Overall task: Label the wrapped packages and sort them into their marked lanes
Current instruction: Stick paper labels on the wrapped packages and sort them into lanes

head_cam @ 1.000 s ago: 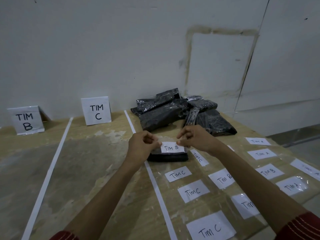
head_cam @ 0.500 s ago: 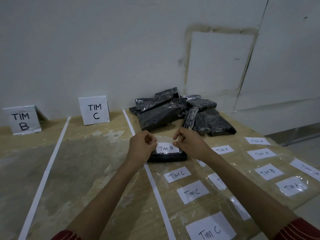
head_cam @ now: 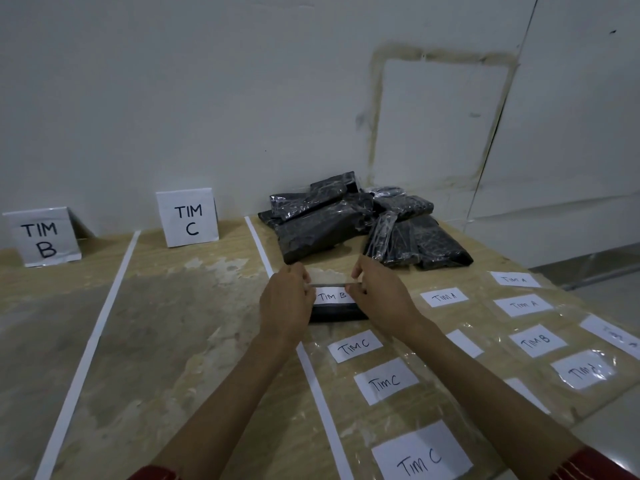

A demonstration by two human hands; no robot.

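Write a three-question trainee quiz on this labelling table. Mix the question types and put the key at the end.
1. True or false: the left hand and right hand both pinch at the label on one small black package.
2. That label reads: A) TIM A, B) TIM B, C) TIM C.
3. Fill in: the pile of black wrapped packages lies to the ___ of the standing TIM C sign, across a white tape line.
Key: 1 true; 2 B; 3 right.
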